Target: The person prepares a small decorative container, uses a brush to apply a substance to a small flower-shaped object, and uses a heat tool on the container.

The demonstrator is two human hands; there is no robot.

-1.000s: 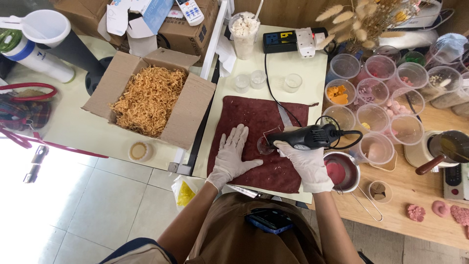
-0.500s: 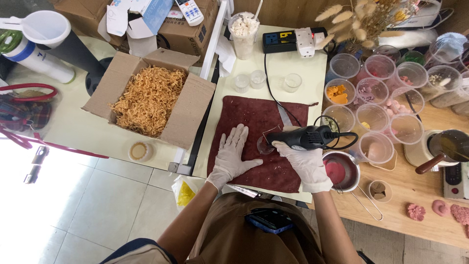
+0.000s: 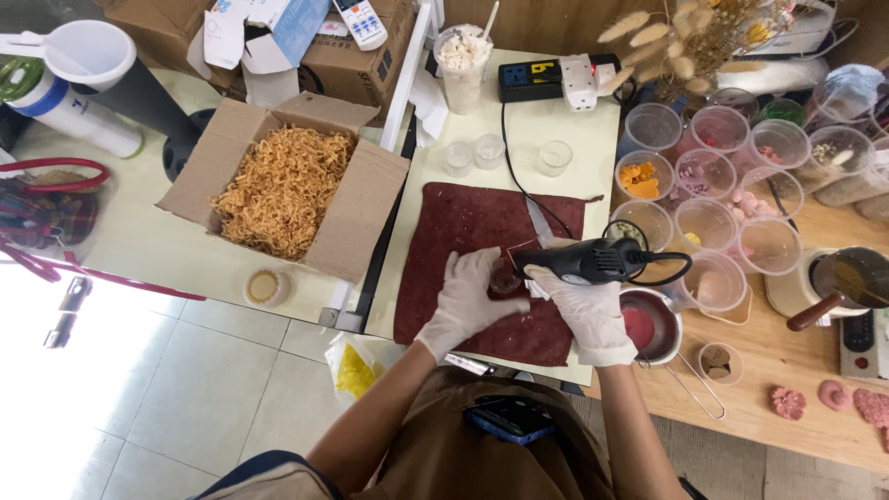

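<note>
Presently, my left hand [image 3: 468, 301], gloved in white, curls around a small clear glass cup [image 3: 503, 276] standing on the dark red cloth [image 3: 482, 222] on the table [image 3: 556, 120]; that grip is closed on the cup. My right hand [image 3: 585, 310], also gloved, is clamped on a black corded heat tool [image 3: 583, 260], its nozzle just beside the cup. Sound practice, in my judgement: keep the cup steady and upright, nozzle aimed into its mouth, fingers off the hot end. Right of the tool, a metal pot [image 3: 648, 326] holds something pink. Beyond stand clear plastic cups [image 3: 713, 176], some with orange or pink pieces, others seemingly empty. Far left, an open cardboard box [image 3: 282, 190] holds tan shredded filler.
</note>
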